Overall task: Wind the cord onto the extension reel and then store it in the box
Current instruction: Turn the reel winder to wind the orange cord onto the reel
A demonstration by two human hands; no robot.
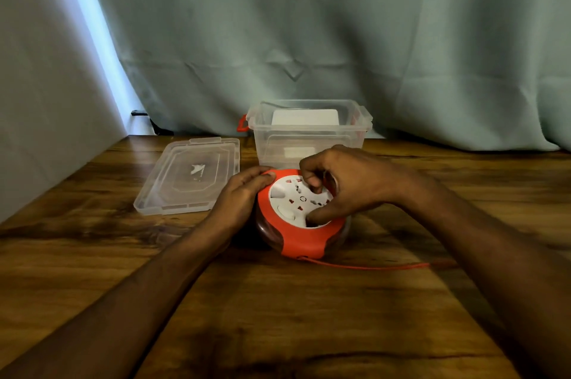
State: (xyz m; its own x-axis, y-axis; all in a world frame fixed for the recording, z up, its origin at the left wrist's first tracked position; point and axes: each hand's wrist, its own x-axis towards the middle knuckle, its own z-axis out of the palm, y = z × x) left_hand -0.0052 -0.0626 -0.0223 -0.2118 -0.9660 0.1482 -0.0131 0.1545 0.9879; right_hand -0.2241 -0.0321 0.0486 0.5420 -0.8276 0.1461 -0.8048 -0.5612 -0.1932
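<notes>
Wooden bench (278, 317) grain runs under both forearms. Nearest, the orange cord (370, 267) trails rightward from the reel's lower edge, a length not yet wound in. On the extension reel (301, 242), the left hand (244, 193) lies flat-fingered against the orange rim, steadying it, while the right hand (349, 184) curls its fingers and thumb into the white socket face (293, 202), a turning grip. If the left hand's bracing eases, the reel could skate across the bench; the slack cord may snag or kink. Farther back, the lid (188, 174) lies flat beside the open clear box (309, 131), before a curtain (309, 23).
</notes>
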